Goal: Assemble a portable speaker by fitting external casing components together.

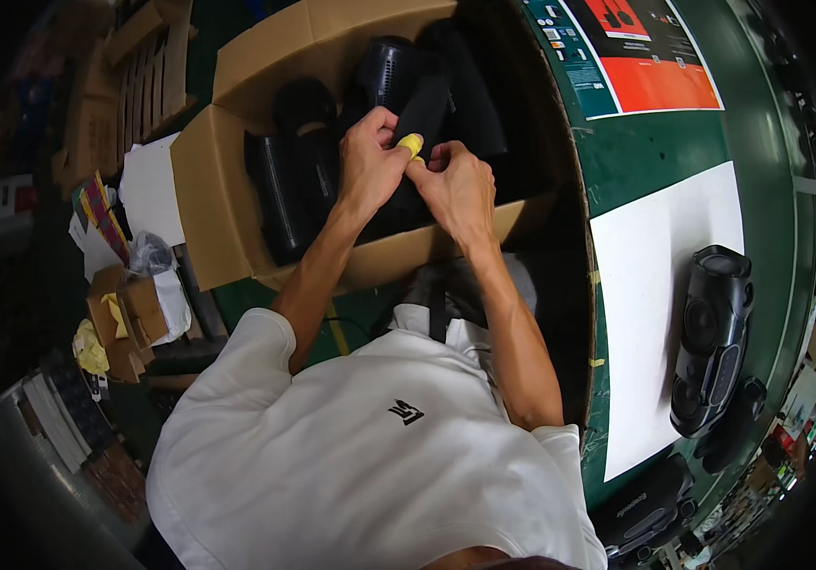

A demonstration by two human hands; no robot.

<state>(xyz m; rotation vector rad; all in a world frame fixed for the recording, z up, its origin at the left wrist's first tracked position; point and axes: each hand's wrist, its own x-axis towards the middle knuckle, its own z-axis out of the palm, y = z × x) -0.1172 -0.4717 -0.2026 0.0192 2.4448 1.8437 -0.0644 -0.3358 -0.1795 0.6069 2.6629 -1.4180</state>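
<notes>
Over the open brown cardboard box point(237, 180), the left hand point(368, 163) and right hand point(455, 185) both pinched closed on a long black cylindrical part point(424, 112), fingers meeting at its small yellow tab point(411, 144). Steady grip with short, careful pulls seemed wisest.

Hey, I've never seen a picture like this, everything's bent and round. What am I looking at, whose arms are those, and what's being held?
This is one picture from a wide fisheye camera worn on a person's head, looking down, so straight edges curve. The white shirt and both forearms belong to the wearer. The left hand and right hand meet over an open cardboard box on the floor, pinching a black strap-like piece together; a yellow fingertip cover shows where the fingers meet. The box holds black speaker-like devices. To the right is a green table with a white sheet and a black portable speaker on it.
</notes>
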